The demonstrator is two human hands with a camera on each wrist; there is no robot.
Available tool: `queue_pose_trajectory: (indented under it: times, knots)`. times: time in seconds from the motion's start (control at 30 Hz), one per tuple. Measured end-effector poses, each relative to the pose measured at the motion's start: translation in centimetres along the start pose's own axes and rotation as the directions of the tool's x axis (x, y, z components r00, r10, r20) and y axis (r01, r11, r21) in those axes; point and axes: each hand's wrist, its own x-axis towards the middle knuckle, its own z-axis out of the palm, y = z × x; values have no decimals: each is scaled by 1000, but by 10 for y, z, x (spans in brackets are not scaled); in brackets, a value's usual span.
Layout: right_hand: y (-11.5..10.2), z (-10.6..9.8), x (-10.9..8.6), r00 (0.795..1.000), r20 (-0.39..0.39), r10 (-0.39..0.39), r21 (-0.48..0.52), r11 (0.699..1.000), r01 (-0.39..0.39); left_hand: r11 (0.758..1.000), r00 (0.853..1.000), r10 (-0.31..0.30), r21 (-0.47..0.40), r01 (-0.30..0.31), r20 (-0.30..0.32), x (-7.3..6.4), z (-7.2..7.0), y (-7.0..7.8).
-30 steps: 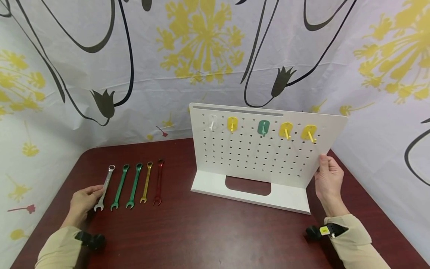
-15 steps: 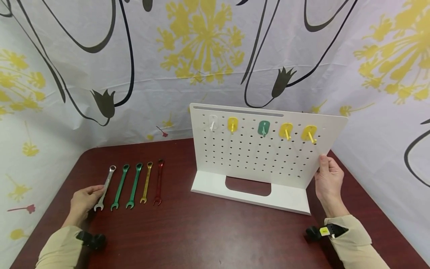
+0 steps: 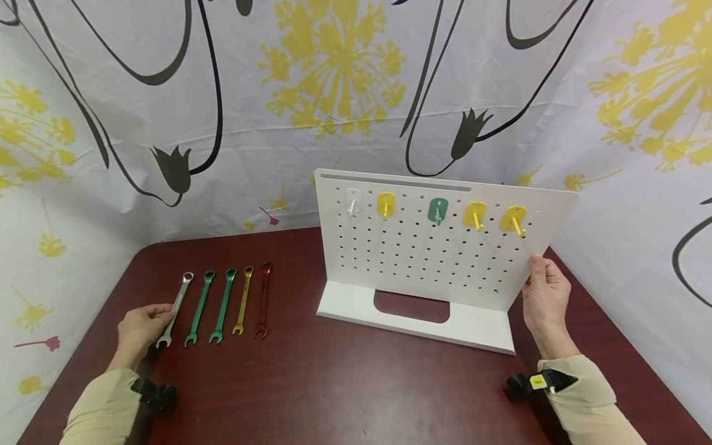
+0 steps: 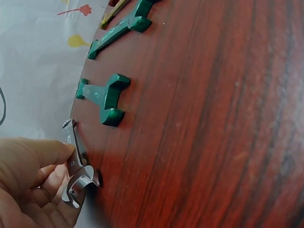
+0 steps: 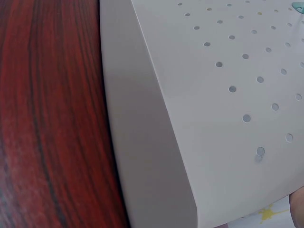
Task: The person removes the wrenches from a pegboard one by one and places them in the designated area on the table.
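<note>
At the table's left side, my left hand [image 3: 140, 330] pinches a silver combination wrench [image 3: 180, 300] between thumb and fingers. Its open-ended head points toward me, and in the left wrist view the wrench [image 4: 75, 164] leans up on its edge over a dark shadow. To its right lie two green wrenches [image 3: 199, 309], a yellow wrench [image 3: 242, 303] and a red wrench [image 3: 264, 303], roughly parallel. My right hand [image 3: 547, 303] holds the right edge of a white pegboard stand [image 3: 411, 272], thumb on the front and the other fingers hidden behind.
Across the pegboard's upper part sit a clear-white hook [image 3: 353, 202], a yellow hook [image 3: 386, 204], a green hook [image 3: 437, 211] and two more yellow hooks [image 3: 475, 215]. A patterned curtain [image 3: 250, 142] hangs behind and beside the dark red wooden table [image 3: 311, 383].
The silver wrench's ring end has shifted slightly to the right, while my left hand keeps its pinch. The right hand and pegboard stay in place.
</note>
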Motion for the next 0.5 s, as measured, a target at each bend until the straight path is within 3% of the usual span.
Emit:
queue_pose_trajectory:
  times: [0.5]
  knots:
    - [0,0,0,1000,3,1,-6,1000,-1,1000,1000,-5,23,5,-16,-3,0,2]
